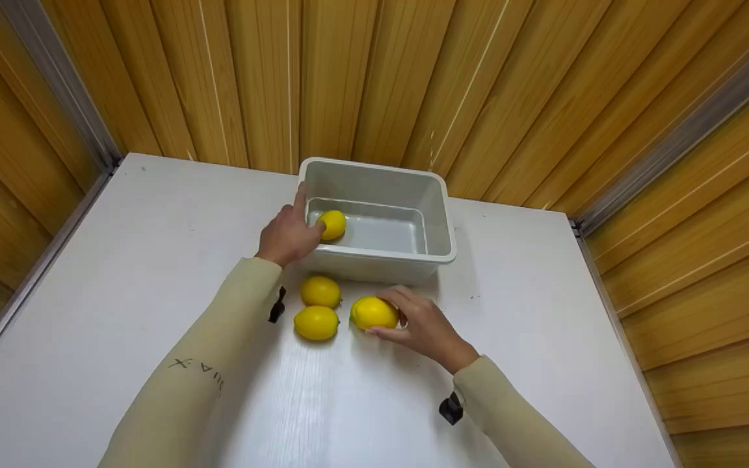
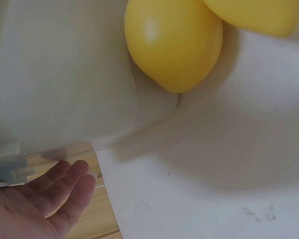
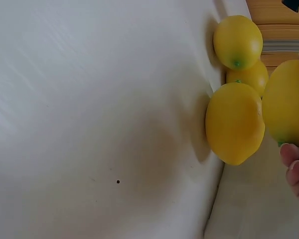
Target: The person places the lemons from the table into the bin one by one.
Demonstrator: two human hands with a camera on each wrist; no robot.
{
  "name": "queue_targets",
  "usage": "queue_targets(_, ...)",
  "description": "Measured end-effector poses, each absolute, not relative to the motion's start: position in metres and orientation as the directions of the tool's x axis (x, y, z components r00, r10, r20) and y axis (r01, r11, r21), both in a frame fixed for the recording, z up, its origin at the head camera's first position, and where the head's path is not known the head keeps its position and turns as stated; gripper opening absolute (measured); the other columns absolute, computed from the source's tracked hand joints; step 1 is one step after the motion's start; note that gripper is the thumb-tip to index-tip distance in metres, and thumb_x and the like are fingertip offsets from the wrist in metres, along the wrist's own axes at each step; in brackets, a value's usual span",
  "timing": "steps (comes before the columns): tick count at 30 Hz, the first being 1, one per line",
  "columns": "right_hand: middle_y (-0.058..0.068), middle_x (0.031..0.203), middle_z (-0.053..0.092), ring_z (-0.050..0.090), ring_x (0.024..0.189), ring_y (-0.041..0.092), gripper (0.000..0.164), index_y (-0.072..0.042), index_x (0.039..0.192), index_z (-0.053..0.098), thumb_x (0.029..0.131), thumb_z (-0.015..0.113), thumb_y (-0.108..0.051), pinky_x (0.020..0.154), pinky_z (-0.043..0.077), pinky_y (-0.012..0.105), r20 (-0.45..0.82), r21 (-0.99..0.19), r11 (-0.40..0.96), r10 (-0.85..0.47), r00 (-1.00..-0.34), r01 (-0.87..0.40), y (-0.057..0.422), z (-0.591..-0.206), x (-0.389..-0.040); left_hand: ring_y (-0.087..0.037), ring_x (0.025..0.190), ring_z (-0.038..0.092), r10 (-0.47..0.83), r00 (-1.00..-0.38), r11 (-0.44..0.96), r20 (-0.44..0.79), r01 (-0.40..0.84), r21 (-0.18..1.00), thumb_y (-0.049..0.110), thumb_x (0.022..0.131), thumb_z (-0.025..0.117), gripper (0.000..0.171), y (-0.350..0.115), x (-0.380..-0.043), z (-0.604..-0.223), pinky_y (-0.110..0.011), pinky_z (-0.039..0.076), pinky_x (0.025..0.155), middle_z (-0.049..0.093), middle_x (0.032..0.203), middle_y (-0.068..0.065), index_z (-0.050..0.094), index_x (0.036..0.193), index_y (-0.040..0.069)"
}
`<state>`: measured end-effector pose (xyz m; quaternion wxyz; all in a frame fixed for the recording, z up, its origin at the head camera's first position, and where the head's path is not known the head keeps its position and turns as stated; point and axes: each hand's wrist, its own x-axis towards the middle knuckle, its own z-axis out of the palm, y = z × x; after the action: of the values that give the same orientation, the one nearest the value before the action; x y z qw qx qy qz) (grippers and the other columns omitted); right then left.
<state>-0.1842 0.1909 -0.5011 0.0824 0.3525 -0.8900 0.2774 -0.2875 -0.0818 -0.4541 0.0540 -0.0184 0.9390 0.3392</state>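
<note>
A pale grey plastic bin (image 1: 381,268) stands near the back wall with one lemon (image 1: 333,224) inside at its left. My left hand (image 1: 289,235) holds the bin's front left corner, thumb over the rim and fingers along the outer side. In front of the bin, my right hand (image 1: 423,325) grips a lemon (image 1: 373,313) between thumb and fingers. Two lemons, one nearer the bin (image 1: 320,292) and one closer to me (image 1: 316,323), lie to its left. The right wrist view shows another lemon (image 3: 235,123) close beside the held lemon (image 3: 289,107); from the head it is mostly hidden.
The white table (image 1: 173,260) extends to both sides of the bin. Wood-patterned panels (image 1: 374,78) rise behind it and at both sides, with metal strips (image 1: 56,84) at the corners. Black wrist devices (image 1: 451,409) hang below both sleeves.
</note>
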Motion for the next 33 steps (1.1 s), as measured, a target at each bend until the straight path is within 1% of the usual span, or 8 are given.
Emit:
queue_targets(3,-0.003,0.111,0.062,0.053,0.079,0.006,0.052,-0.016,0.119,0.062,0.078,0.077,-0.044,0.065,0.054,0.026,0.393,-0.433,0.581,-0.567,-0.724,-0.689,0.190,-0.499,-0.185,-0.034,0.119,0.053,0.000,-0.993,0.771,-0.118,-0.075,0.633,0.045,0.090,0.052,0.090,-0.082,-0.288,-0.455,-0.054,0.039,0.108,0.046,0.140,-0.019,-0.005,0.156,0.027)
queue_targets(7,-0.003,0.119,0.060,0.054,0.085,0.005,0.056,-0.016,0.123,0.060,0.080,0.073,-0.049,0.069,0.053,0.020,0.439,-0.406,0.589,-0.545,-0.715,-0.698,0.190,-0.495,-0.184,-0.033,0.121,0.052,-0.008,-0.992,0.769,-0.128,-0.088,0.633,0.047,0.089,0.052,0.090,-0.081,-0.288,-0.454,-0.053,0.038,0.109,0.045,0.141,-0.018,-0.004,0.156,0.028)
queue_targets(10,0.000,0.122,0.060,0.055,0.088,0.007,0.057,-0.014,0.126,0.059,0.081,0.071,-0.049,0.070,0.052,0.017,0.467,-0.387,0.595,-0.533,-0.706,-0.705,0.190,-0.492,-0.184,-0.033,0.121,0.051,-0.007,-0.991,0.769,-0.133,-0.090,0.633,0.046,0.090,0.052,0.090,-0.081,-0.288,-0.454,-0.054,0.037,0.110,0.045,0.141,-0.018,-0.005,0.156,0.028)
queue_targets(17,0.004,0.123,0.060,0.057,0.086,0.009,0.058,-0.011,0.127,0.058,0.080,0.075,-0.041,0.070,0.052,0.018,0.563,-0.325,0.598,-0.501,-0.658,-0.733,0.189,-0.488,-0.186,-0.033,0.119,0.052,-0.003,-0.992,0.766,-0.128,-0.085,0.637,0.046,0.090,0.052,0.089,-0.081,-0.287,-0.453,-0.053,0.038,0.110,0.045,0.141,-0.018,-0.005,0.156,0.028)
queue_targets(23,0.005,0.125,0.059,0.058,0.091,0.010,0.060,-0.010,0.129,0.057,0.080,0.076,-0.039,0.074,0.053,0.017,0.612,-0.286,0.612,-0.475,-0.632,-0.737,0.188,-0.481,-0.187,-0.033,0.120,0.052,-0.001,-0.991,0.765,-0.132,-0.085,0.638,0.045,0.091,0.052,0.088,-0.082,-0.288,-0.454,-0.053,0.037,0.110,0.044,0.140,-0.019,-0.005,0.156,0.029)
queue_targets(26,0.005,0.126,0.058,0.059,0.095,0.011,0.061,-0.009,0.130,0.056,0.081,0.076,-0.039,0.077,0.054,0.018,0.625,-0.268,0.619,-0.472,-0.623,-0.738,0.187,-0.478,-0.189,-0.033,0.120,0.052,-0.003,-0.991,0.765,-0.133,-0.088,0.638,0.045,0.091,0.052,0.088,-0.082,-0.289,-0.454,-0.053,0.037,0.110,0.044,0.141,-0.018,-0.005,0.156,0.029)
queue_targets(33,0.006,0.123,0.059,0.062,0.106,0.015,0.060,-0.008,0.128,0.057,0.081,0.076,-0.039,0.090,0.054,0.025,0.654,-0.230,0.626,-0.468,-0.594,-0.746,0.186,-0.471,-0.193,-0.032,0.118,0.053,-0.007,-0.990,0.768,-0.142,-0.096,0.633,0.044,0.091,0.052,0.088,-0.081,-0.288,-0.455,-0.053,0.038,0.109,0.046,0.138,-0.017,-0.005,0.156,0.029)
